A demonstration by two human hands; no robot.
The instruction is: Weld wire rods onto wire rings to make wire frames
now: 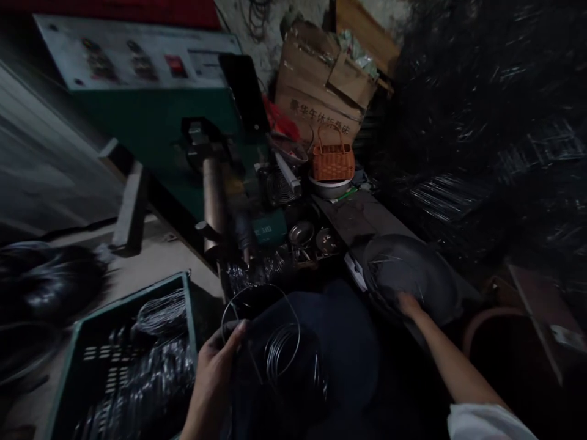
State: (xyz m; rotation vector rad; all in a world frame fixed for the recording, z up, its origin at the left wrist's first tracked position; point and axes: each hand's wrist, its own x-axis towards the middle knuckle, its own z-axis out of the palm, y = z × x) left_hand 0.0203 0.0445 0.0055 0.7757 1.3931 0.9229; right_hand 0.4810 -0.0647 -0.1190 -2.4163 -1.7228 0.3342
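Observation:
My left hand is closed on a thin wire ring, pinching it between thumb and fingers above my lap. Below the ring, a small bundle of wire rings lies on the dark cloth over my legs. To the right, my right hand reaches over the near rim into a wide dark basin. A few thin wire pieces show inside that basin. The fingertips of my right hand are dim and blurred, so what they touch is hidden.
Ahead stands a green machine with a metal shaft. A green crate of wire rings sits at lower left. Behind are a wicker basket and cardboard. Dark wire bundles pile up at right.

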